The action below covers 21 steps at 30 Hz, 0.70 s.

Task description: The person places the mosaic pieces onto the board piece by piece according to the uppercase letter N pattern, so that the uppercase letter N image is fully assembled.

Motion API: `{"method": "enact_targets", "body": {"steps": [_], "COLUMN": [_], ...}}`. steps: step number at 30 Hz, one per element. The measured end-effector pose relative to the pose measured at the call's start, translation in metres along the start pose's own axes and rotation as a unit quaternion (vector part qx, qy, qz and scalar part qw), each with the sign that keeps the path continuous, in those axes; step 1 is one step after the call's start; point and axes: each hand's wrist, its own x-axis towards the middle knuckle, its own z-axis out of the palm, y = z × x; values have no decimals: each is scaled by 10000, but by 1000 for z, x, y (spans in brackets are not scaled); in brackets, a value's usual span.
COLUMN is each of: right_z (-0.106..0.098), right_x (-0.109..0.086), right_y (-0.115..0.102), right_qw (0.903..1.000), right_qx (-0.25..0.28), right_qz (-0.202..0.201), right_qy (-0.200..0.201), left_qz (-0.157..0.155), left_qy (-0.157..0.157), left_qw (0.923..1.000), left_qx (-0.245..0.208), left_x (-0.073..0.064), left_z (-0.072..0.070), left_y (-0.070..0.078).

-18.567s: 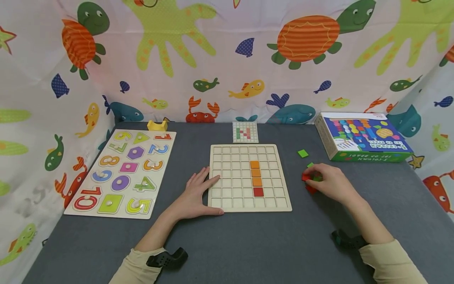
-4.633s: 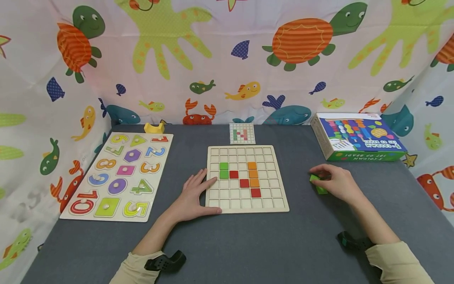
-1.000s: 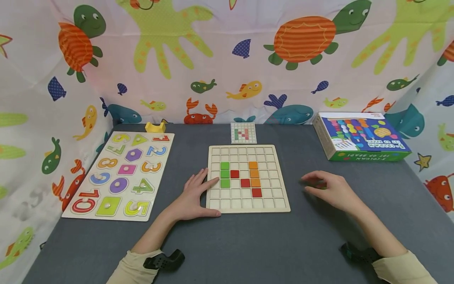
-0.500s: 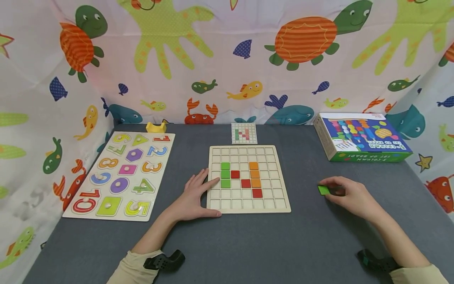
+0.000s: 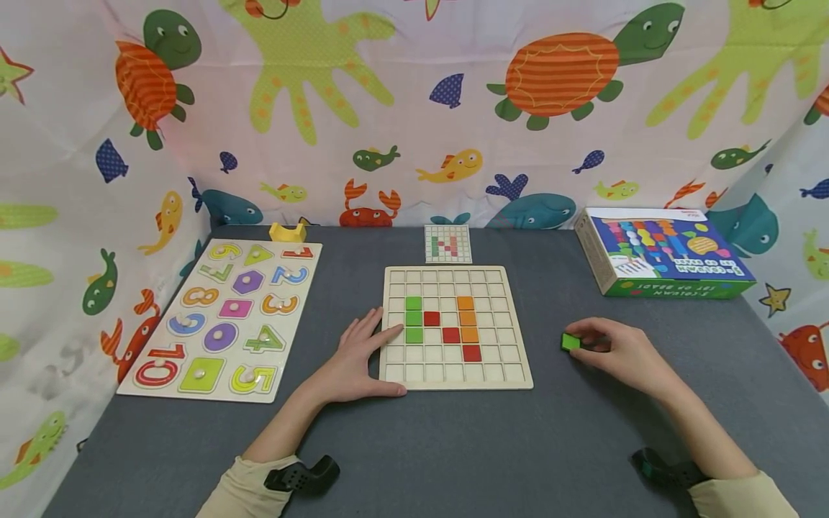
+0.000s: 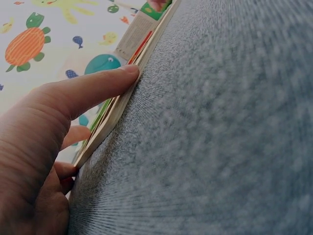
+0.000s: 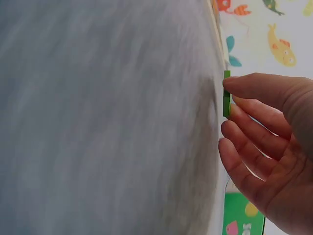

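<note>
My right hand [image 5: 618, 352] pinches a small green square tile [image 5: 571, 342] between thumb and fingers, over the cloth to the right of the board. In the right wrist view the tile [image 7: 226, 100] appears edge-on, thumb on one side and fingertips on the other. My left hand [image 5: 356, 363] rests with spread fingers along the left edge of the wooden grid board [image 5: 414, 373], its thumb at the front corner. Set in the board are three green tiles [image 5: 414, 319] in a column, three red tiles [image 5: 451, 335] on a diagonal, and three orange tiles [image 5: 467, 319] in a column.
A small pattern card [image 5: 448, 244] lies behind the board. To the left is a number-and-shape puzzle board [image 5: 299, 277] with a yellow piece [image 5: 288, 232] behind it. A colourful box [image 5: 667, 252] stands at the back right. A printed curtain [image 5: 414, 108] hangs behind the table.
Since the oldest frame, green and red tiles from the right-hand pile have come onto the board; the third green appeared within the last several seconds. Lately my right hand, holding a tile, moved slightly left.
</note>
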Motion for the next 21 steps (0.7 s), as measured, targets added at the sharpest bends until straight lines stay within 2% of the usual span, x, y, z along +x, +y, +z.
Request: {"method": "enact_targets", "body": {"steps": [10,16,21], "right_z": [21,40,58], "right_x": [27,45,58], "right_y": [-35,-64,-87], "right_qw": [9983,9943,9882], "right_qx": [567,990,1364], "right_qz": [-103,-159,-373], "right_qy": [-103,-354,-592], "left_qz": [8,-98,-94], "left_qy": [-18,-62,-68], "left_qw": [10000,9999,9999], "left_qx": [13,36,27], "left_x": [0,0,0], "left_z": [0,1,1], "left_y": [-1,-2,-2]}}
